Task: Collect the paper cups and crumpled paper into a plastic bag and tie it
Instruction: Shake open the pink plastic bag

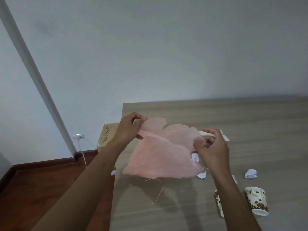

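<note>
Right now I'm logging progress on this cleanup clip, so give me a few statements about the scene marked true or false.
1. Both hands hold the pink plastic bag above the table. True: the left hand and right hand pinch its upper edges.
2. The paper cups are already in the bag. False: one paper cup lies on the table, another shows partly behind the right forearm.
3. Crumpled paper lies on the table. True.
4. The bag is tied. False: it is not knotted.
</note>
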